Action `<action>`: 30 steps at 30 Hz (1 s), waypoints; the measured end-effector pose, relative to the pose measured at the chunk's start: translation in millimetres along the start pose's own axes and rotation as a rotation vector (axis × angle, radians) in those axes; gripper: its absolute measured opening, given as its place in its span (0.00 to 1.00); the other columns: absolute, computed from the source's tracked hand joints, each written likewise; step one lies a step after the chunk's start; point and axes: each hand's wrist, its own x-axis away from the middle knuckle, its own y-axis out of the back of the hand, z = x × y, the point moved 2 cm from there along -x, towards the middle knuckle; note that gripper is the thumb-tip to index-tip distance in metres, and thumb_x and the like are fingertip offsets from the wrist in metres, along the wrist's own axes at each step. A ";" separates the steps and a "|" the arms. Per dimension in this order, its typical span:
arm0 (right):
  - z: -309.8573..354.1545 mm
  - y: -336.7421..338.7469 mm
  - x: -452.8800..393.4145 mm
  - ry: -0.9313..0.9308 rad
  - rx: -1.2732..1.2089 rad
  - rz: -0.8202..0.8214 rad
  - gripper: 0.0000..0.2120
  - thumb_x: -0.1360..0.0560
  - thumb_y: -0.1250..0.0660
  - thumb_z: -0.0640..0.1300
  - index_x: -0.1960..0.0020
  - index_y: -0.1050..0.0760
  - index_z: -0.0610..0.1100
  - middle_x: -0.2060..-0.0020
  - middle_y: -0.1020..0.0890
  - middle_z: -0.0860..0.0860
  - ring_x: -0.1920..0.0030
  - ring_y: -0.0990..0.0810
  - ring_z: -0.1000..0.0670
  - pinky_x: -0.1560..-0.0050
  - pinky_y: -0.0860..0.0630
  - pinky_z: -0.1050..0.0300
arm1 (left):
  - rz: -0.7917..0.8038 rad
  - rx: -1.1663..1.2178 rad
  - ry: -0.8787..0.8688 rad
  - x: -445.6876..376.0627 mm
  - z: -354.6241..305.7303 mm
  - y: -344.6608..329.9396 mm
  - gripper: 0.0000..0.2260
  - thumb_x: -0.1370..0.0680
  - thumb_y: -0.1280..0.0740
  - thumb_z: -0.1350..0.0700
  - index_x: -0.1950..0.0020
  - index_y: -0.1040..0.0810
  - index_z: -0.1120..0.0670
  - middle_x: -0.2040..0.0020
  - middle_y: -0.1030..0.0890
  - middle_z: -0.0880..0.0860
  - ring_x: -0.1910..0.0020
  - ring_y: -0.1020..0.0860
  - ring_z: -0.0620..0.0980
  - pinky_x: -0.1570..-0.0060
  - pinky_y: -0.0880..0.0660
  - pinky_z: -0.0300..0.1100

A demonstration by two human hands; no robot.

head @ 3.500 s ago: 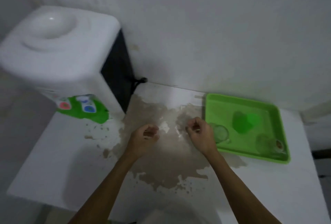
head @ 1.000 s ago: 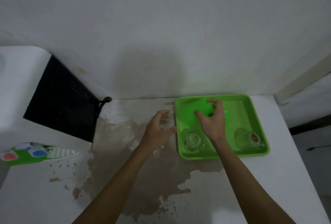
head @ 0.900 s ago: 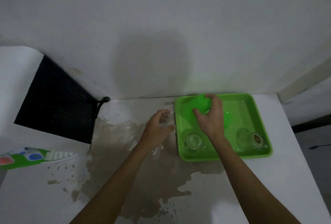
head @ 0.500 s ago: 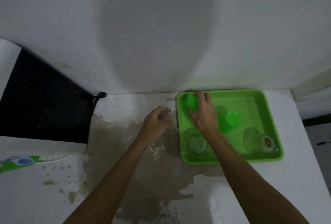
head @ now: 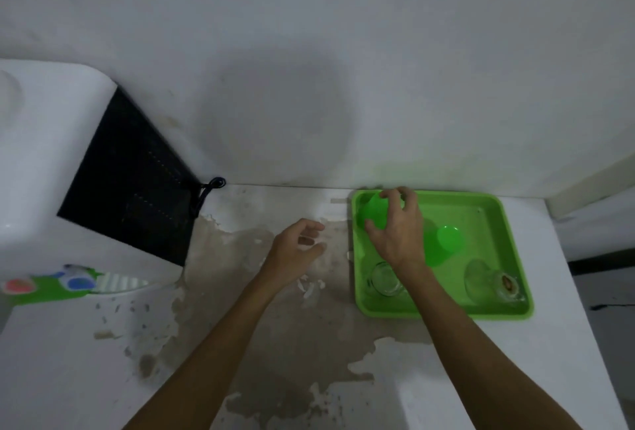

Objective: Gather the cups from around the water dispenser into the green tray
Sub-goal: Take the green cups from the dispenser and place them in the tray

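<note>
**Four cups in the green tray, one under the right hand**

The green tray (head: 494,209) sat at the back right corner of the white counter (head: 62,378), its far rim close to the wall. Four cups were inside it. A green plastic cup (head: 372,214) stood in the tray's back left corner, mouth down as far as could be told. A second green cup (head: 445,247) rested near the tray's middle, also inverted. A clear glass (head: 385,279) stood by the tray's front left corner, partly hidden behind the right wrist. Another clear glass cup (head: 489,280), with a brownish mark on its side, sat by the front right corner.

The right hand (head: 398,233) reached over the tray's left half, fingers and thumb curled around the green plastic cup in the back left corner and gripping it from above. The left hand (head: 295,251) hovered over the counter just beside the tray's left rim, fingers loosely spread and half curled, holding nothing and not touching the tray.

The counter's middle was worn to a brown, flaking patch (head: 275,343). The water dispenser (head: 44,168) stood at the counter's left edge, well apart from the tray, with its red and blue taps (head: 48,283) facing the front.
</note>
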 end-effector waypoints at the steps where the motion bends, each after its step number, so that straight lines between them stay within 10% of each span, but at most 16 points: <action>1: 7.3 3.3 5.2 0.015 -0.026 -0.030 0.25 0.35 0.25 0.44 0.40 0.26 0.41 0.40 0.26 0.38 0.42 0.24 0.35 0.42 0.23 0.42 | -0.007 0.005 -0.008 6.5 1.3 5.7 0.11 0.25 0.27 0.58 0.45 0.19 0.49 0.46 0.17 0.49 0.51 0.18 0.44 0.52 0.23 0.31; 9: 103.9 -3.8 57.1 0.037 -0.367 0.114 0.03 0.31 0.31 0.45 0.58 0.24 0.49 0.62 0.18 0.50 0.61 0.19 0.48 0.56 0.21 0.48 | -0.151 0.082 -0.076 87.3 28.9 82.1 0.12 0.25 0.27 0.59 0.52 0.19 0.40 0.52 0.16 0.45 0.52 0.18 0.41 0.51 0.23 0.33; 19: 228.7 -81.2 123.5 0.106 -0.472 0.431 0.05 0.28 0.29 0.35 0.60 0.20 0.44 0.66 0.18 0.48 0.67 0.22 0.58 0.64 0.29 0.72 | -0.536 0.138 -0.013 181.3 103.7 207.7 0.11 0.26 0.27 0.64 0.58 0.17 0.47 0.60 0.15 0.45 0.60 0.19 0.40 0.58 0.23 0.30; 30: 317.7 -157.9 153.9 0.145 -0.494 0.572 0.02 0.28 0.30 0.35 0.59 0.21 0.37 0.66 0.20 0.38 0.65 0.23 0.49 0.59 0.24 0.54 | -0.935 0.043 0.053 197.8 167.4 324.3 0.19 0.31 0.23 0.61 0.44 0.25 0.52 0.47 0.26 0.51 0.49 0.24 0.50 0.52 0.21 0.48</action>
